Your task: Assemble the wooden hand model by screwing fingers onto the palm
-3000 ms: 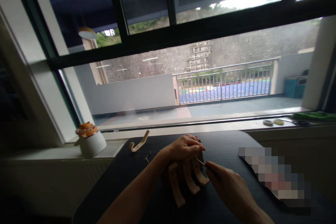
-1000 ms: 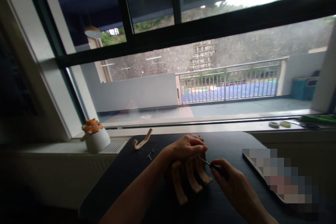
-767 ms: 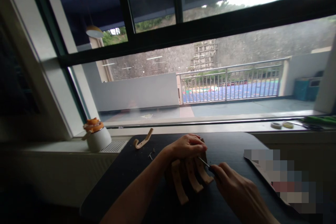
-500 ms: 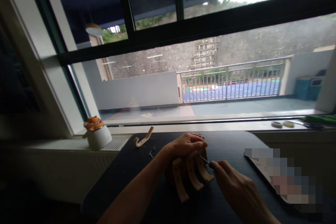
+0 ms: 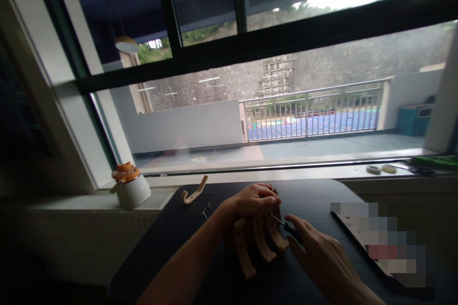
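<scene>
My left hand (image 5: 255,198) rests over the far end of a dark brown wooden piece (image 5: 276,210), gripping it against the table. Three pale curved wooden hooks lie side by side across that piece: a left hook (image 5: 244,250), a middle hook (image 5: 263,243) and a right hook (image 5: 276,233). In my right hand (image 5: 317,245) is a screwdriver (image 5: 292,232), its dark handle between thumb and fingers. Its thin shaft slants left to the upper part of the right hook, close to my left fingers; a screw at the tip is too small to make out.
A loose wooden hook (image 5: 194,194) and several screws (image 5: 205,211) lie on the dark table (image 5: 161,248). A white pot with an orange top (image 5: 132,190) stands left on the ledge. Tape rolls (image 5: 381,169) sit on the sill. A blurred-out flat object (image 5: 379,243) is at right.
My right fingers have loosened and spread round the screwdriver handle, showing more of it. My left hand stays on the wooden piece. The whole view has shifted slightly.
</scene>
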Available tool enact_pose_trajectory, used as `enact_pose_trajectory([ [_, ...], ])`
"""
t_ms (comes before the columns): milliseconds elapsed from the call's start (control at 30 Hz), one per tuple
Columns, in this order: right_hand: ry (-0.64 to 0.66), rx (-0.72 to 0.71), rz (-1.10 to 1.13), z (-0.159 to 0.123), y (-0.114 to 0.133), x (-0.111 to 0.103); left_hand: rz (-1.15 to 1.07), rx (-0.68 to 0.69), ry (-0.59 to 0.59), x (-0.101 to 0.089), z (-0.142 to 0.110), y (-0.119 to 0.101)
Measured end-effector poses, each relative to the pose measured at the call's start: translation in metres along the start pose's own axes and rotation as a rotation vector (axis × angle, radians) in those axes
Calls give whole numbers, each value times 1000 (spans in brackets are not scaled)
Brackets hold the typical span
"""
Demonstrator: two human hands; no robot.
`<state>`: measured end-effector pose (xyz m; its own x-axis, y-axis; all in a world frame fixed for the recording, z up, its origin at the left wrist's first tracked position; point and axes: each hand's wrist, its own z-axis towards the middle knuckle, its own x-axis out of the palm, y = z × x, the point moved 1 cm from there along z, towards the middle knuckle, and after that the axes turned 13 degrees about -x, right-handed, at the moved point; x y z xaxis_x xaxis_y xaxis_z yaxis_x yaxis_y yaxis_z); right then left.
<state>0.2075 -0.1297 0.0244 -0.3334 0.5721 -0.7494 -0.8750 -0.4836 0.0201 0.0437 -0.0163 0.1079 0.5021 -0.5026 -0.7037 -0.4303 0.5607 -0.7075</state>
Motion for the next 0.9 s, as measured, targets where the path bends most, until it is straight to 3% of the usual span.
enact_pose_trajectory([
  [100,-97,-269,-207,2,9,-3,-2,1,-4,-1,0,0],
  [200,-134,-368,-282,3,11,-3,-7,-9,-2,-1,-1,1],
  [333,-110,-283,-162,4,9,0,-13,-8,0,-1,-2,-1],
  [567,5,234,317,4,-2,3,-4,7,6,-1,-1,-1],
  [700,46,350,573,5,-10,4,10,14,3,0,-1,-2],
  [800,96,294,374,3,-11,3,18,16,2,1,-1,-5],
  [900,96,91,9,0,-4,2,24,9,-2,1,-2,-8],
])
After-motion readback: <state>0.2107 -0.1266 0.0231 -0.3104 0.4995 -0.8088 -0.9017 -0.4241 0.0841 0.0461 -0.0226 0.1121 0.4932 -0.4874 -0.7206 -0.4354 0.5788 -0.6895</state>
